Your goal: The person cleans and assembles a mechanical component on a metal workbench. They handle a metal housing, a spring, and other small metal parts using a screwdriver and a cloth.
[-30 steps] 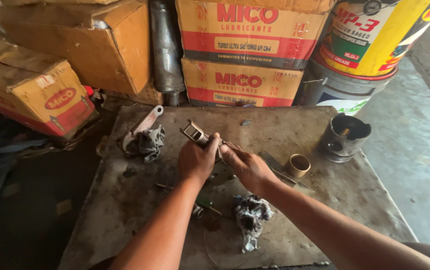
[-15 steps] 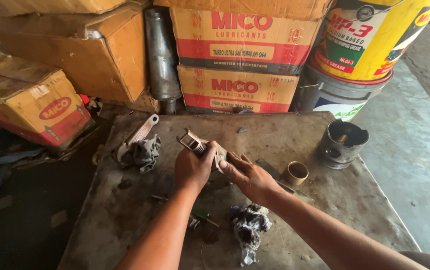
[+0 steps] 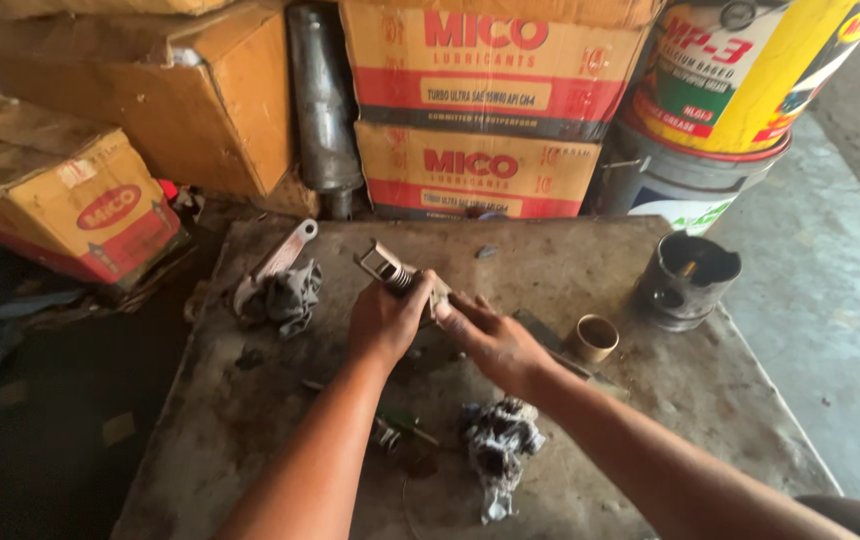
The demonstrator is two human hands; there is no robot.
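Both hands meet over the worktable (image 3: 250, 400): the left hand (image 3: 385, 320) is closed around a small metal part (image 3: 390, 268) (its grooved end pokes out past the knuckles), the right hand (image 3: 495, 340) pinching its near end. Beyond lie a rag-wrapped lever (image 3: 275, 280), a brass ring (image 3: 595, 337), a piston (image 3: 685, 280) and a greasy rag (image 3: 498, 445).

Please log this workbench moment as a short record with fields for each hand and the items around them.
Left hand: gripping a small metal part above the table
Right hand: fingertips at the same part
Surface: grimy metal table
Left of hands: grey rag on a flat metal piece
Right of hands: brass ring, dark piston
Near edge: dirty crumpled rag
Behind: cardboard cartons, yellow drum
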